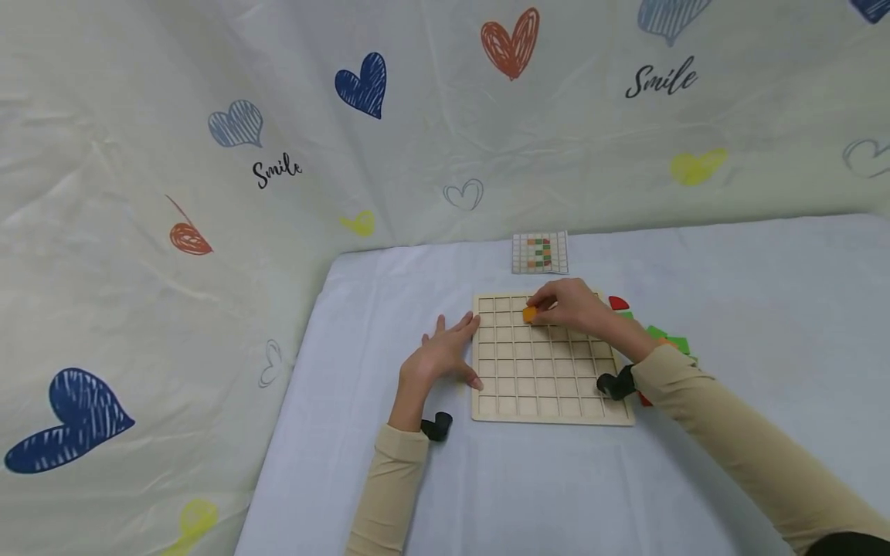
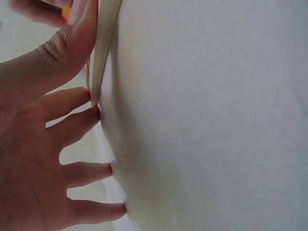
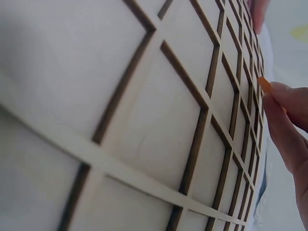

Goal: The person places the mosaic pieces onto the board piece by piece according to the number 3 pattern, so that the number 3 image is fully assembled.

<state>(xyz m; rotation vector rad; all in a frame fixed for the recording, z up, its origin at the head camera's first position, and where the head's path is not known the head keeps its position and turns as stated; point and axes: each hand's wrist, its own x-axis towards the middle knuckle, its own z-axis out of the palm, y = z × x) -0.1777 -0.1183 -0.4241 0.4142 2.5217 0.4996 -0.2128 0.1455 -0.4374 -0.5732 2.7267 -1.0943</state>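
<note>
A square wooden grid board (image 1: 549,386) lies flat on the white-covered table. Over its upper part, my right hand (image 1: 572,304) pinches an orange square tile (image 1: 530,314) between thumb and fingertips. In the right wrist view the same orange tile (image 3: 264,84) is seen edge-on close to the grid cells. My left hand (image 1: 443,355) rests at the board's left edge, thumb and fingers spread. In the left wrist view the left hand's thumb (image 2: 72,48) and two fingers touch the board's edge, while the other fingertips meet the cloth.
Behind the board lies a small pattern card (image 1: 540,253) printed with a coloured grid. Right of the board are a red quarter-round tile (image 1: 618,303) and several green tiles (image 1: 677,344), partly hidden by the right arm. A cloth with printed hearts (image 1: 361,85) hangs behind.
</note>
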